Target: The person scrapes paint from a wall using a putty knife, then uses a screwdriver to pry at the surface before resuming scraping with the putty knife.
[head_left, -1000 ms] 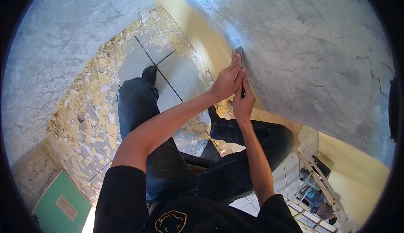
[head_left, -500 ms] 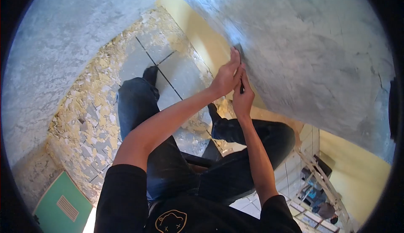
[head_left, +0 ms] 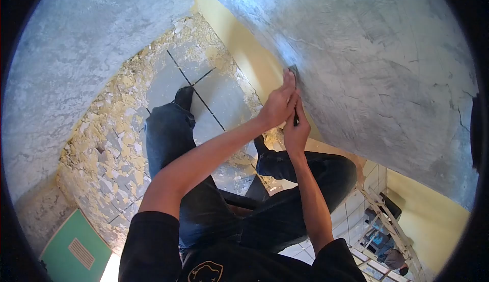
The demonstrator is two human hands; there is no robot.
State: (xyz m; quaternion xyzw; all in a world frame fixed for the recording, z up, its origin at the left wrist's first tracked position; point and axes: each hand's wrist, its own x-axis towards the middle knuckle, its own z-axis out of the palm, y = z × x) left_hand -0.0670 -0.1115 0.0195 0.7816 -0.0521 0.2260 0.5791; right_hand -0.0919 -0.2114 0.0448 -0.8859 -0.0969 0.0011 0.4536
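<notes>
A scraper [head_left: 296, 118] with a dark handle is in my hands, its blade against the wall where the yellow paint [head_left: 247, 50] meets bare grey plaster [head_left: 377, 68]. My right hand [head_left: 297, 135] is wrapped round the handle. Higher up the tool, my left hand [head_left: 278, 108] is closed on it, with fingers running along toward the blade. The two hands touch, and the fingers cover most of the scraper.
Yellow and white paint flakes [head_left: 109, 147] litter the floor along the left wall [head_left: 81, 63]. Grey tiles [head_left: 219, 96] lie under my feet. A green panel [head_left: 76, 249] is at lower left. Toward the lower right are a wooden ladder [head_left: 389, 216] and another person [head_left: 392, 258].
Both hands have slid a short way back toward me along the wall with the scraper. My view has also shifted slightly.
</notes>
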